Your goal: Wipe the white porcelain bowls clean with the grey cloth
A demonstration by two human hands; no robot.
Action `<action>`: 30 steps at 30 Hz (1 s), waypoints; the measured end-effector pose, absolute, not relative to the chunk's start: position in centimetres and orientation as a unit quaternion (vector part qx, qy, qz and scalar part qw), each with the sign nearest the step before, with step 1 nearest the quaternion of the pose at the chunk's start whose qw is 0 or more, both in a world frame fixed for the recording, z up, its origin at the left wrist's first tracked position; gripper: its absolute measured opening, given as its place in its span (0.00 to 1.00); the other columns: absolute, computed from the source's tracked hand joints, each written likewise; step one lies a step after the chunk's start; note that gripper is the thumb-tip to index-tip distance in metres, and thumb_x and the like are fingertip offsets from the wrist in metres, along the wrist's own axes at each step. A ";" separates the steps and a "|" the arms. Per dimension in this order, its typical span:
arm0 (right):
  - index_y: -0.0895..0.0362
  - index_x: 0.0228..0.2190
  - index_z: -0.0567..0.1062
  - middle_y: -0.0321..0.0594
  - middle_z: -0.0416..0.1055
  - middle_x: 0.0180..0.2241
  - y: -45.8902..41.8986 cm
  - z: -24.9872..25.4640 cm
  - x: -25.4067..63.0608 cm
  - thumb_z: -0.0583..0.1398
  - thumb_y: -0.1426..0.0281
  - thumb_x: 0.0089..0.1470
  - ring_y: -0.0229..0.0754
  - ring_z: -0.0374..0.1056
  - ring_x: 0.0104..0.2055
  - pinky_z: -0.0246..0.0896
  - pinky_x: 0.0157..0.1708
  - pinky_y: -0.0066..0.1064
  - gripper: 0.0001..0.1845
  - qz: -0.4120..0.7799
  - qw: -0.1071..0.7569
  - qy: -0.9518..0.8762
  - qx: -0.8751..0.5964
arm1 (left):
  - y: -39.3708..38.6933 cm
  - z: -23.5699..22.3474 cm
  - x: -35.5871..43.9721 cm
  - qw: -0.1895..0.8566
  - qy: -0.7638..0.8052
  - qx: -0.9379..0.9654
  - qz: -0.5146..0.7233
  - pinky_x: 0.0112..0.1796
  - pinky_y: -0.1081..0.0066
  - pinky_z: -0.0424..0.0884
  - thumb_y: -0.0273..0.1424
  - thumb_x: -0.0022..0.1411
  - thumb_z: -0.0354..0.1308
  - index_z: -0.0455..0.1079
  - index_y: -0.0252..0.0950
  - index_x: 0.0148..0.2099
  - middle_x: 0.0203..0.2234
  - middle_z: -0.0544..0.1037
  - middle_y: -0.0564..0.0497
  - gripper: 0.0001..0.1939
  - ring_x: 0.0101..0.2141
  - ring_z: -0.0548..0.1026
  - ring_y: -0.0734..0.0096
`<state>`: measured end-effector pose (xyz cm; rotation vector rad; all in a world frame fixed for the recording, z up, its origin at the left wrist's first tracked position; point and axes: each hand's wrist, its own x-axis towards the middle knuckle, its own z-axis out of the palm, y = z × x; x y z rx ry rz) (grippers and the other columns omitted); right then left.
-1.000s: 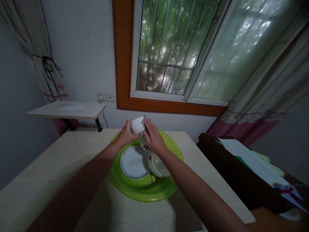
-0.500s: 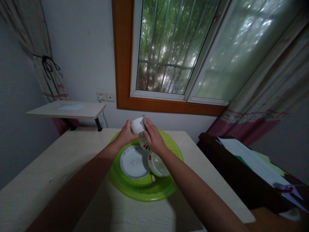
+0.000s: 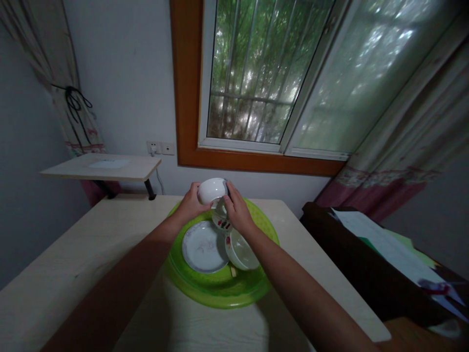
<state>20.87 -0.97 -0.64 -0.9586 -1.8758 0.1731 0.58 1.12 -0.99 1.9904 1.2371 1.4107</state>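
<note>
My left hand (image 3: 190,204) grips a white bowl (image 3: 211,190) by its left side, tilted above the far part of a green basin (image 3: 220,299). At the bowl's right side, my right hand (image 3: 237,209) presses a grey cloth (image 3: 225,186) against it; most of the cloth is hidden by the fingers. Below the hands a bowl with a red and dark pattern (image 3: 222,222) sits in the basin, partly covered. A white plate (image 3: 205,247) with a faint print lies at the left, and another bowl (image 3: 242,252) leans at the right. A small wooden piece (image 3: 233,270) shows between them.
The basin stands on a pale wooden table (image 3: 91,254). A small raised shelf (image 3: 102,167) with a paper on it stands at the back left. Beyond the table's right edge is dark furniture (image 3: 340,264) with papers (image 3: 381,247). A window (image 3: 256,73) is behind.
My right hand has slid from the bowl's face to its right edge, showing more of the white outside. My left hand keeps its hold, and the dishes in the basin stay put.
</note>
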 end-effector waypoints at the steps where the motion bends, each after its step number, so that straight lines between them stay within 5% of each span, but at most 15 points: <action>1: 0.56 0.67 0.58 0.50 0.55 0.69 -1.0 -0.6 20.9 0.48 0.58 0.69 0.49 0.53 0.71 0.48 0.70 0.50 0.30 0.065 0.488 -0.775 -0.396 | 1.1 -0.9 0.6 0.200 0.443 0.714 0.503 0.40 0.67 0.73 0.40 0.47 0.70 0.57 0.37 0.53 0.45 0.75 0.43 0.35 0.43 0.76 0.62; 12: 0.54 0.69 0.53 0.46 0.51 0.70 -2.8 0.9 20.3 0.51 0.68 0.68 0.50 0.41 0.74 0.45 0.70 0.56 0.31 -0.072 0.401 -0.864 -0.297 | 0.9 -1.2 0.6 0.193 0.417 0.751 0.474 0.40 0.67 0.72 0.35 0.48 0.68 0.57 0.36 0.54 0.45 0.75 0.44 0.34 0.42 0.76 0.63; 30: 0.54 0.67 0.59 0.48 0.56 0.68 -1.1 -0.5 21.1 0.48 0.60 0.69 0.48 0.54 0.70 0.50 0.69 0.50 0.28 0.040 0.480 -0.783 -0.393 | 0.8 -0.7 0.4 0.187 0.455 0.729 0.476 0.40 0.65 0.73 0.42 0.48 0.69 0.58 0.36 0.54 0.45 0.75 0.43 0.36 0.43 0.76 0.60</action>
